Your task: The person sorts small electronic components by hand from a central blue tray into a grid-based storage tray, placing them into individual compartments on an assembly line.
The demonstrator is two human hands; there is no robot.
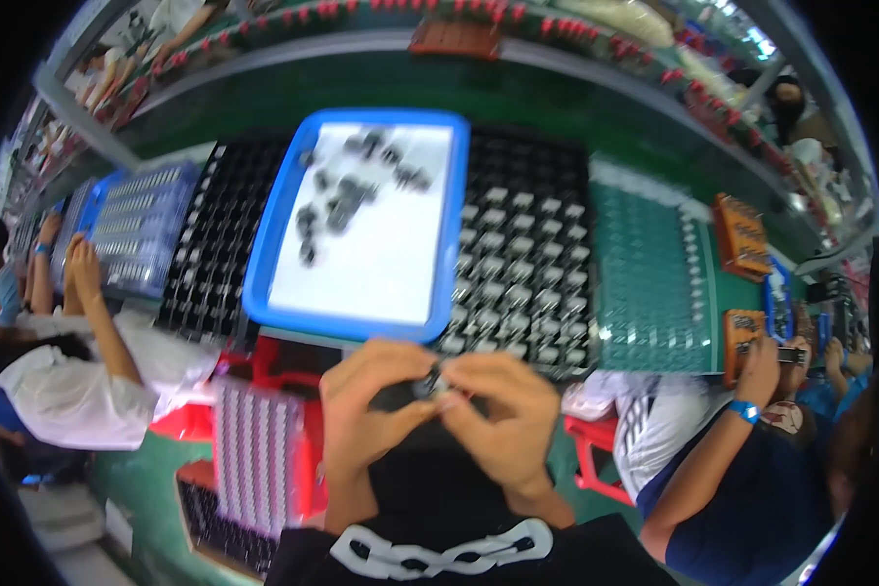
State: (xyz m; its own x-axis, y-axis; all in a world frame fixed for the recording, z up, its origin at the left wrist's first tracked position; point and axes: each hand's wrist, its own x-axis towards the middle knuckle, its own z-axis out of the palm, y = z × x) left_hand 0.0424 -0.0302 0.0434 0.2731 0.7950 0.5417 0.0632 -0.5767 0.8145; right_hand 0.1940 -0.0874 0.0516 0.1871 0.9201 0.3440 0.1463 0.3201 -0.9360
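Observation:
My left hand [376,400] and my right hand [498,405] meet just in front of the table edge, fingertips pinched together. Between them is a small dark and silvery part [434,381], mostly covered by fingers and too blurred to name. Beyond my hands lies a blue-rimmed tray [361,329] with a white bottom, holding several small dark parts [342,207] scattered over its far and left side. To its right, a black compartment tray [523,264] carries rows of small silvery parts.
Left of the blue tray are another black compartment tray [220,234] and clear trays [142,225]. A green-backed clear tray [654,273] and orange blocks [742,234] lie to the right. Co-workers sit on both sides. A red stool [313,430] holding a clear tray [254,449] stands at lower left.

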